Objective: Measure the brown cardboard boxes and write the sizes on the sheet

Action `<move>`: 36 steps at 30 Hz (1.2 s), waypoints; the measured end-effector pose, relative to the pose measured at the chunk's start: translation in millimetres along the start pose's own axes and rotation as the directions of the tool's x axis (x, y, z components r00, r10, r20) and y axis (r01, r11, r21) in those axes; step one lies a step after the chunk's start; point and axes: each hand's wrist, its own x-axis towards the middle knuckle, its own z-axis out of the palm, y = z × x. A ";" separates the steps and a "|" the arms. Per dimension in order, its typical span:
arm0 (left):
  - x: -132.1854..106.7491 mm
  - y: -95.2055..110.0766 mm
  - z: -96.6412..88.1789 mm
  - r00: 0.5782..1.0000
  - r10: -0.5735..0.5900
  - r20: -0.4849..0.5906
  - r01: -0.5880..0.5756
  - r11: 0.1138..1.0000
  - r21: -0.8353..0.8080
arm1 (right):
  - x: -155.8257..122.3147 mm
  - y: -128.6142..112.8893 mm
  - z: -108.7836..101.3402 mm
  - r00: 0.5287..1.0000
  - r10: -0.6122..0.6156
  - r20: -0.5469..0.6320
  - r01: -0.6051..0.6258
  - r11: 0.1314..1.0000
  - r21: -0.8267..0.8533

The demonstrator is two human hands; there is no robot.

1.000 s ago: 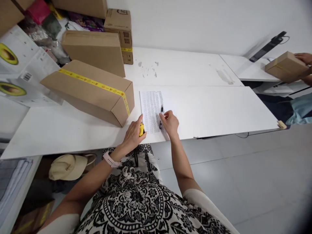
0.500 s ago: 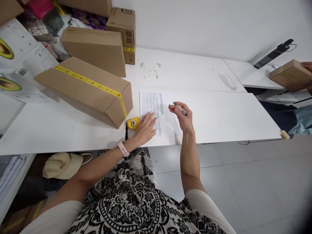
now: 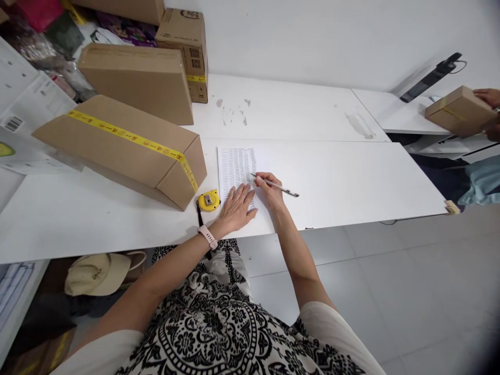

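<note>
A printed sheet of paper (image 3: 236, 164) with columns of small text lies on the white table. My left hand (image 3: 237, 207) rests flat on its lower part, fingers stretched out. In my right hand (image 3: 272, 191) a slim pen (image 3: 287, 191) is pinched, its tip at the right side of the print. Whether the tip touches the paper I cannot tell. Just left of my left hand sits a yellow tape measure (image 3: 209, 200) with a black strap. Beyond it stands a cardboard box (image 3: 128, 146) sealed with yellow tape.
More cardboard boxes (image 3: 135, 83) and bagged goods stand at the back left, beside a white carton (image 3: 31, 114). A dark elongated device (image 3: 432, 78) leans near the wall at right. There, another person's hands (image 3: 487, 98) hold a small box (image 3: 459, 110).
My right hand has come left and down onto the paper, bringing the pen tip to the printed columns. My left hand stays flat on the sheet. The view has shifted slightly.
</note>
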 end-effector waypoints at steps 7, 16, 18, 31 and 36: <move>0.4 1.4 -2.2 1.000 -0.007 0.018 0.007 1.000 -0.021 | -6.6 3.6 1.9 0.991 -0.002 -0.132 -0.011 0.995 -0.096; 0.2 -0.2 2.7 1.000 -0.005 0.002 0.006 1.000 -0.020 | -6.2 5.7 2.2 0.979 -0.098 -0.181 0.038 0.950 -0.310; 0.2 0.0 3.1 1.000 -0.005 -0.003 0.004 1.000 -0.016 | -6.6 6.1 2.0 0.981 -0.102 -0.162 0.047 0.948 -0.316; -0.4 -0.1 2.1 1.000 0.007 -0.009 -0.007 1.000 -0.002 | -4.7 11.7 1.9 0.982 -0.131 -0.133 0.087 0.950 -0.300; 0.2 0.3 1.3 1.000 0.002 0.008 -0.002 1.000 0.012 | -4.9 10.0 2.6 0.984 -0.122 -0.133 0.073 0.943 -0.325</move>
